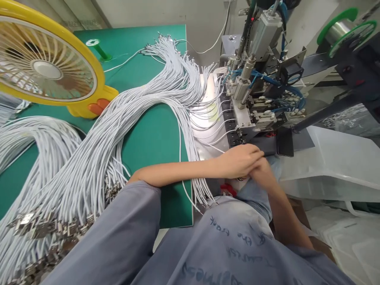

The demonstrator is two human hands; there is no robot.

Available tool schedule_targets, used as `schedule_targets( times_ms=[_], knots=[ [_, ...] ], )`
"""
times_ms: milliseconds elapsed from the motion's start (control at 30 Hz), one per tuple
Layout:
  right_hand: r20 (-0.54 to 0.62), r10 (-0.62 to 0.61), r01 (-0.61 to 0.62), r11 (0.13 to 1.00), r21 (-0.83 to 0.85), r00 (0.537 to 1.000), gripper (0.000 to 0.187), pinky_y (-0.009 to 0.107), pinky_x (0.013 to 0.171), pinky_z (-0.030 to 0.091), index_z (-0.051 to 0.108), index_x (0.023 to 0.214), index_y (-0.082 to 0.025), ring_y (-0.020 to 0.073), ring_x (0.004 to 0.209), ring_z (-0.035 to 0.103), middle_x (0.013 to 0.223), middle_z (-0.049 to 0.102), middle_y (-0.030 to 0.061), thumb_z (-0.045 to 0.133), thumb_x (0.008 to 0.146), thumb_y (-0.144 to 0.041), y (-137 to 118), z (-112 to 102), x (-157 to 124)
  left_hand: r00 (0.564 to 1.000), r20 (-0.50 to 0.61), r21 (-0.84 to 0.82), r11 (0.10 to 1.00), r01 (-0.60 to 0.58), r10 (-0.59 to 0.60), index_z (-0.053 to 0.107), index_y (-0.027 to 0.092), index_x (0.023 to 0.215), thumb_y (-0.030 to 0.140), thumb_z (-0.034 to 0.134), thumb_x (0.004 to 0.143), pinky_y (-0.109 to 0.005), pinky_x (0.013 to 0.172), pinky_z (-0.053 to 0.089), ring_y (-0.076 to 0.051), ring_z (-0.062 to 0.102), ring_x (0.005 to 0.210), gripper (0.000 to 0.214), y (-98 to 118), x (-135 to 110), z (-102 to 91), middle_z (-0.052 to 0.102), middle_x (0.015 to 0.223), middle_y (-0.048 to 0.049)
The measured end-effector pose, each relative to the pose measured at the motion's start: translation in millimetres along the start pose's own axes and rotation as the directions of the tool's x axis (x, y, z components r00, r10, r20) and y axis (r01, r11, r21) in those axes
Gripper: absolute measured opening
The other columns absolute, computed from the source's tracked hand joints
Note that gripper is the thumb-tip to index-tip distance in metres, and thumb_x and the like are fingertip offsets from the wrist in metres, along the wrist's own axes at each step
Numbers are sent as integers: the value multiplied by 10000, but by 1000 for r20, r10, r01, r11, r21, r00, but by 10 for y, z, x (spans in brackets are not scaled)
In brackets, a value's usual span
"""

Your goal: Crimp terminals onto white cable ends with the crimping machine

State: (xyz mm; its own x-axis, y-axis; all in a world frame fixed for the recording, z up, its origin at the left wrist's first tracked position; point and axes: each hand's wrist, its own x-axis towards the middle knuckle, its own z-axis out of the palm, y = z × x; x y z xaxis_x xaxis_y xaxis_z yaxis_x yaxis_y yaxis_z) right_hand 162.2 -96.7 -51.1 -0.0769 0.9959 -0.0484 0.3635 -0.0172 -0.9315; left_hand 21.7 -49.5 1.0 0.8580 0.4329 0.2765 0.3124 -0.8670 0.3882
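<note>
My left hand (241,161) and my right hand (262,171) meet in front of the machine, their fingers closed and overlapping. Whatever is between them is hidden. One white cable (214,147) runs toward my left hand and disappears at it. Further up, several white cables (218,128) lead side by side into the dark slotted block (230,122) at the machine's (245,93) near side. Under my left forearm, a bundle of white cables (185,130) hangs over the table edge, its tips near my lap.
A thick bundle of white cables (136,103) with metal connectors crosses the green table (154,136). A yellow fan (97,75) stands at left, a green spool (102,52) behind it. A wire reel (341,31), a black phone-like slab (285,141) and a translucent bin (335,158) are at right.
</note>
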Motion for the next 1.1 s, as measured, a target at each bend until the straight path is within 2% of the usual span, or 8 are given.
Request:
schedule_targets(
  times_ms=[100, 233, 400, 633, 800, 933, 1000, 1100],
  knots=[
    [-133, 16, -11, 999, 45, 991, 138, 279, 577, 460, 628, 634, -141, 151, 610, 552, 593, 597, -7, 655, 684, -267, -80, -198, 174, 993, -41, -192, 976, 105, -115, 561, 101, 1104, 136, 402, 890, -262, 750, 465, -163, 583, 887, 269, -241, 35, 42, 610, 994, -109],
    [-304, 67, 64, 914, 401, 950, 167, 263, 584, 469, 646, 686, -181, 111, 554, 542, 588, 608, -19, 711, 619, -319, -173, -247, 390, 955, -213, -318, 939, 130, -205, 659, 126, 945, 83, 487, 835, -218, 672, 451, -123, 591, 750, 209, -485, 98, 2, 638, 845, -60],
    [-240, 117, 81, 726, 683, 964, 269, 249, 567, 473, 661, 746, -200, 109, 588, 550, 633, 618, -5, 743, 591, -404, -290, -133, 487, 928, -248, -333, 924, 188, -278, 693, 141, 828, 83, 552, 797, -191, 600, 414, -90, 553, 631, 156, -498, 135, -189, 617, 689, -10],
    [-434, -69, 282, 848, 449, 898, 141, 221, 468, 338, 654, 686, -181, 62, 509, 409, 648, 550, -20, 660, 735, -313, -285, -25, 500, 958, -214, -351, 930, 106, -190, 690, 135, 786, 119, 519, 825, -191, 602, 410, -88, 543, 634, 177, -476, 145, -236, 613, 710, -23],
    [-407, -124, 239, 940, 244, 905, 146, 259, 567, 413, 664, 673, -175, 119, 619, 524, 695, 613, 13, 618, 746, -293, -347, -159, 455, 960, -239, -293, 953, 71, -145, 702, 144, 869, 132, 500, 834, -191, 568, 386, -92, 517, 605, 206, -530, 141, -216, 574, 659, -17],
    [-269, -116, 146, 985, 92, 956, 143, 265, 529, 374, 670, 631, -162, 118, 560, 489, 617, 604, 10, 638, 699, -284, -382, -321, 479, 982, -185, -117, 993, 21, -42, 698, 128, 855, 116, 442, 842, -210, 543, 363, -104, 502, 593, 257, -583, 120, -181, 556, 672, -33],
    [-240, -103, 128, 988, 90, 965, 148, 259, 504, 340, 664, 605, -158, 104, 522, 446, 572, 569, -3, 647, 681, -284, -361, -338, 502, 981, -193, -74, 997, 21, -35, 692, 124, 817, 99, 435, 830, -215, 530, 351, -104, 495, 582, 258, -585, 112, -160, 555, 670, -33],
    [-310, -112, 169, 972, 163, 944, 156, 257, 511, 339, 665, 626, -159, 100, 530, 429, 571, 537, -11, 628, 699, -292, -310, -245, 515, 959, -264, -129, 989, 73, -106, 678, 134, 776, 109, 477, 816, -205, 515, 342, -95, 491, 564, 207, -549, 108, -143, 550, 636, -13]
  ],
)
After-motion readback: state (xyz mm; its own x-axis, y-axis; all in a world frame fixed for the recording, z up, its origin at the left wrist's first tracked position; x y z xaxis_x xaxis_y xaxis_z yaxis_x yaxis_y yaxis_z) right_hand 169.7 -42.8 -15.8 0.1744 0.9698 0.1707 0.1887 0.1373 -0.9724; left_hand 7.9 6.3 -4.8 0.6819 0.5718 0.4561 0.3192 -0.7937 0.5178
